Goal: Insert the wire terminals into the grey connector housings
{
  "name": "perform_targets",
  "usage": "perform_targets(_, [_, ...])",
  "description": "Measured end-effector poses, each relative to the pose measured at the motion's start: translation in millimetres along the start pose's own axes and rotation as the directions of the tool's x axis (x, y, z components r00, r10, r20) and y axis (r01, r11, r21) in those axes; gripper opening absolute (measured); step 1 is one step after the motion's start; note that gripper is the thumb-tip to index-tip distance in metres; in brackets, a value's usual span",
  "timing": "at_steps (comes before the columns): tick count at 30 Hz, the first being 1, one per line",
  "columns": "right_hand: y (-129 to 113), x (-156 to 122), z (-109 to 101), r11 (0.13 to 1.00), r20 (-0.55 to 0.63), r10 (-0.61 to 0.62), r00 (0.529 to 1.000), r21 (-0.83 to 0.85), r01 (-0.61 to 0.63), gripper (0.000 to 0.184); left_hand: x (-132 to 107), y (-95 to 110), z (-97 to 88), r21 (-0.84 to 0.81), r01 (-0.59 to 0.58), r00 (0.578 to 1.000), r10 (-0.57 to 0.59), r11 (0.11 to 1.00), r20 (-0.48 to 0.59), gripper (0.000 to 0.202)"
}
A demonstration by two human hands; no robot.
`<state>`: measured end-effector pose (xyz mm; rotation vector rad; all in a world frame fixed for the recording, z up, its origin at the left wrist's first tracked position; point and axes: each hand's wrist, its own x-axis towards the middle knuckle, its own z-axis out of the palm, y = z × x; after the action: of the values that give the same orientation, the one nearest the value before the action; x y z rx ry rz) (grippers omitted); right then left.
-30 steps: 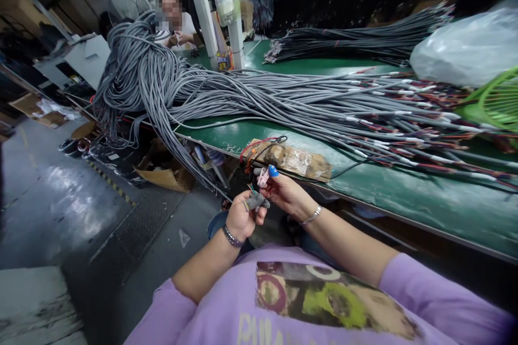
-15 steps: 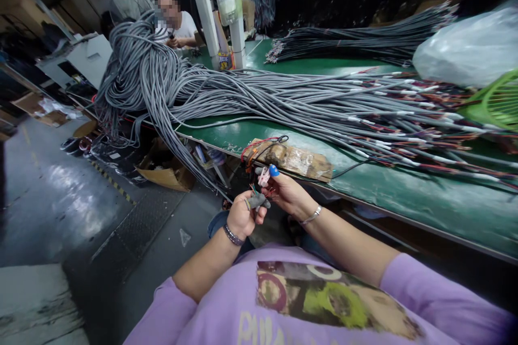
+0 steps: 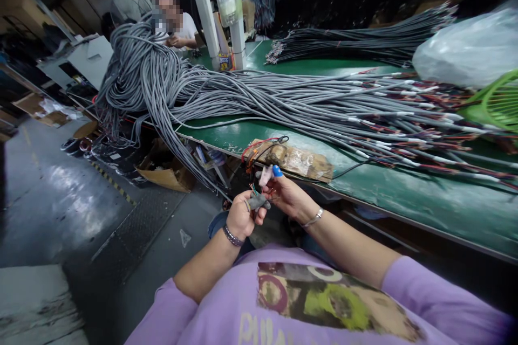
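The left hand (image 3: 239, 219) is gripping a grey cable end (image 3: 256, 202) with thin coloured wires, while the right hand (image 3: 288, 195) fingers (image 3: 277, 171) are pinching a small pale plastic connector (image 3: 265, 175) beside the green worktop (image 3: 404, 194).

Just before the near edge of the table (image 3: 424, 194), the left hand (image 3: 242, 216), a cable end (image 3: 256, 202) in it, sits left of and below the right hand (image 3: 288, 194), a connector (image 3: 265, 175) in it, while a taped board (image 3: 297, 159) lies on that edge behind them and a cable bundle (image 3: 283, 99) spans the table beyond.
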<state>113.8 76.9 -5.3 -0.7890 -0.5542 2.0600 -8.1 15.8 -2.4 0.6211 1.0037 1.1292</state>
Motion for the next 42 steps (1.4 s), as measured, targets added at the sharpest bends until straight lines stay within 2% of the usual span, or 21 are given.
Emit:
perform_targets(7, [-2,-4,-8,0.996,0.038,0.090,0.995,0.012,-0.091,0.039,-11,0,2.1,0.045,-0.034,0.999,0.033,0.998,0.020,0.033])
perform_targets(11, [-7,-5,-8,0.992,0.081,0.124,0.989,-0.015,-0.123,0.039,-15,-5,4.4,0.036,-0.079,0.996,0.081,0.996,-0.033,0.032])
perform_targets(15, [-8,-4,-4,0.994,0.063,0.064,0.996,-0.092,-0.059,0.028,-12,-6,5.2,0.039,-0.117,0.990,0.119,0.992,-0.074,0.031])
perform_targets(19, [-5,-6,-1,0.987,0.041,-0.015,0.999,-0.157,0.022,0.031,-7,-2,2.9,0.053,-0.113,0.990,0.117,0.992,-0.078,0.031])
perform_targets(23, [-4,-5,0,0.990,0.029,-0.019,0.999,-0.138,0.023,0.036,-2,1,-0.1,0.071,-0.089,0.994,0.094,0.993,-0.060,0.033])
perform_targets(32, [-3,0,1,0.996,-0.035,-0.057,0.998,-0.071,0.055,0.029,3,-7,-1.5,0.047,-0.056,0.997,0.058,0.997,-0.044,0.029])
perform_targets(37, [-4,-2,-1,0.999,0.014,0.018,1.000,-0.031,-0.018,0.037,0,-7,-2.2,0.027,-0.072,0.996,0.073,0.997,-0.055,0.028])
perform_targets(40, [-8,-3,-2,0.997,0.033,0.073,0.997,0.009,-0.074,0.043,-5,-7,-0.5,0.017,-0.112,0.991,0.113,0.994,-0.073,0.027])
perform_targets(42, [-10,-2,-3,0.996,0.048,0.084,0.995,0.001,-0.084,0.040,-9,-7,2.1,0.016,-0.149,0.984,0.150,0.989,-0.095,0.026])
